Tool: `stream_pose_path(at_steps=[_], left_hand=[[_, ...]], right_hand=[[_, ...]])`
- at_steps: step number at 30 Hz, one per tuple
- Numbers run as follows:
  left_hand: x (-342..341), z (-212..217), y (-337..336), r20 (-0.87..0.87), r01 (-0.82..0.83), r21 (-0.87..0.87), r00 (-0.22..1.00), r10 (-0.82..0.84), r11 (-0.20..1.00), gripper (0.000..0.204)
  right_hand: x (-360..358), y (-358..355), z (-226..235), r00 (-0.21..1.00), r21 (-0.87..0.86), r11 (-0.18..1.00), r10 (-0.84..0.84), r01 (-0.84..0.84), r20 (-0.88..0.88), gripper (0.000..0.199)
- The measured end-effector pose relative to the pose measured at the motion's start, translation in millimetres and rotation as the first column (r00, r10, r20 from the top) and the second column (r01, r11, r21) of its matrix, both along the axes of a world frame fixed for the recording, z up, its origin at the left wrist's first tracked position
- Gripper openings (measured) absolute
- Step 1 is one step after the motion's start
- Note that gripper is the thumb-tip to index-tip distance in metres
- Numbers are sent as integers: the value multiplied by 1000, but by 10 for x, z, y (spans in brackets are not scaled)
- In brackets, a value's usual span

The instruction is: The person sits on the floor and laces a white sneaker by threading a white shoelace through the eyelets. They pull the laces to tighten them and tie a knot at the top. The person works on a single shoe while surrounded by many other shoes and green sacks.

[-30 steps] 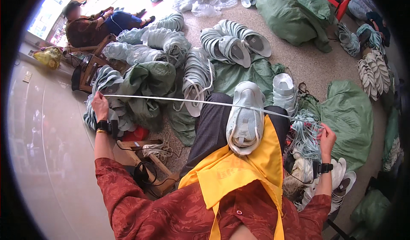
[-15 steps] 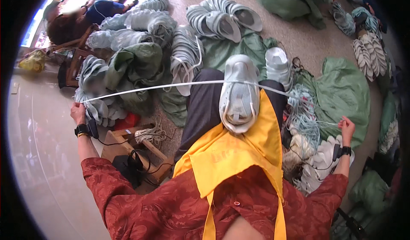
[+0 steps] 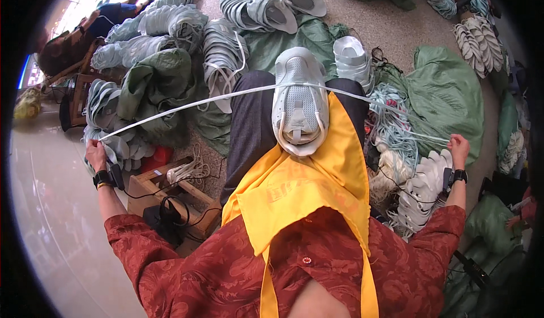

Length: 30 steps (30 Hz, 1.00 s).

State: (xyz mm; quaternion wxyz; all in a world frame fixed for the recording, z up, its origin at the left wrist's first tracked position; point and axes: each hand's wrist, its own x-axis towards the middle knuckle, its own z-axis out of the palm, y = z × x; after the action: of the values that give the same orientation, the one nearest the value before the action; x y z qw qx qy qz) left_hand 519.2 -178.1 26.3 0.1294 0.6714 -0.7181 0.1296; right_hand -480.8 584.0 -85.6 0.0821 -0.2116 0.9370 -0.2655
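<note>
A pale grey-white shoe upper [image 3: 298, 108] rests on my lap, over the yellow apron [image 3: 300, 176] and between my dark trouser legs. A long white shoelace [image 3: 195, 103] runs across the upper and stretches out to both sides. At the far left, my left hand [image 3: 96, 155] pinches one end of it, fingers closed. My right hand [image 3: 458, 151], out at the right, is closed on the other end. Both lengths look fairly taut, with the upper midway between my hands. Another lace forms a loop at the near end of the upper.
Stacked grey uppers [image 3: 170, 23] lie beyond my left knee beside green sacking [image 3: 156, 86]. A wooden stool frame [image 3: 164, 185] stands by my left arm. Right of my legs are bundled laces [image 3: 396, 120], white stacked pieces [image 3: 425, 190] and a green sack [image 3: 450, 100]. Another person [image 3: 71, 43] sits far left.
The whole view has shifted, so the upper and surroundings appear higher and further left. My right hand has drawn slightly outward; both hands still hold the lace ends.
</note>
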Motion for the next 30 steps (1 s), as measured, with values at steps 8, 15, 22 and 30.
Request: stream_pose_path(at_steps=[8, 15, 22, 30], left_hand=[[121, -3, -247, 40, 121, 42, 992, -122, 992, 21], [52, -59, -362, 109, 79, 44, 991, -83, 996, 20], [-131, 34, -508, -6, 134, -6, 991, -134, 991, 17], [-360, 99, -627, 52, 147, -53, 988, -144, 988, 19]], right_hand=[[62, -54, -48, 999, -55, 998, -10, 8, -45, 14], [143, -167, 45, 993, -153, 982, -108, 114, 48, 12], [-99, -197, 288, 969, -57, 969, -244, 241, -47, 17], [-317, -369, 424, 947, 146, 940, -287, 307, -144, 22]])
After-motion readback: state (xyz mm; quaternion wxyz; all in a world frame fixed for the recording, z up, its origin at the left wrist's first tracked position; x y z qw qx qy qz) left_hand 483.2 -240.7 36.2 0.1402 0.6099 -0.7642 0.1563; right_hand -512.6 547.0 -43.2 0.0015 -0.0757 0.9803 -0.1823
